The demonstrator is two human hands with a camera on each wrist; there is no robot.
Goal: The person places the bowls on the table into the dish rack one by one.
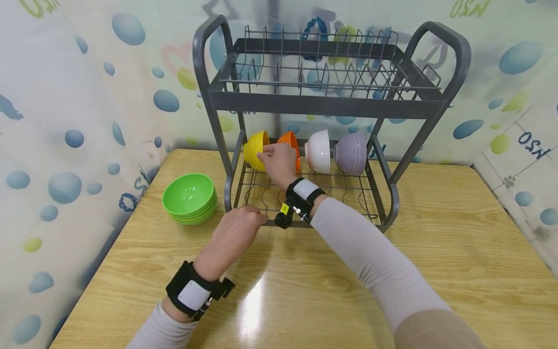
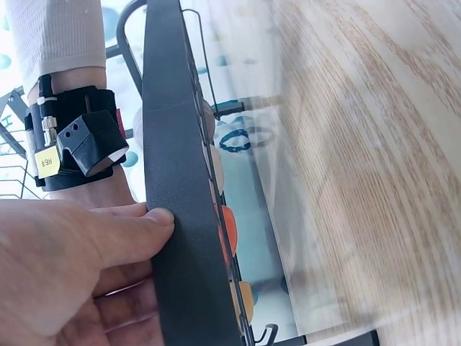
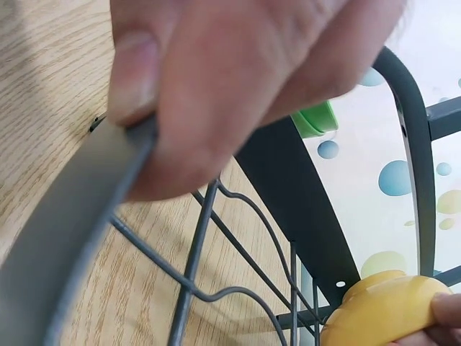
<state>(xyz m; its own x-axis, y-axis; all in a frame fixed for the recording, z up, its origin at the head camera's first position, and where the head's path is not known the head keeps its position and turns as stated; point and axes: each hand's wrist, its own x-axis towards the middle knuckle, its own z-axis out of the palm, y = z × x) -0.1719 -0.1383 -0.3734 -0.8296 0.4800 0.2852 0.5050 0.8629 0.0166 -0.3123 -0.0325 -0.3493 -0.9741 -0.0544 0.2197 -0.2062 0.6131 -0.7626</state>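
Note:
The right hand (image 1: 281, 162) pinches the rim of a yellow bowl (image 1: 254, 150), which sits on its side at the left end of the lower tier of a dark grey dish rack (image 1: 322, 104). In the right wrist view, fingertips of that hand show on the yellow bowl (image 3: 382, 310). The left hand (image 1: 237, 228) grips the front rail (image 2: 184, 180) of the lower tier near its left end, thumb on the rail in the left wrist view. An orange bowl (image 1: 291, 140), partly behind the right hand, a white bowl (image 1: 318, 151) and a purple bowl (image 1: 350, 154) stand sideways along the same row.
A stack of green bowls (image 1: 189, 196) is on the wooden table (image 1: 444, 242), left of the rack. The rack's upper wire tier (image 1: 305, 72) overhangs the bowl row. Behind stands a patterned backdrop (image 1: 126, 29).

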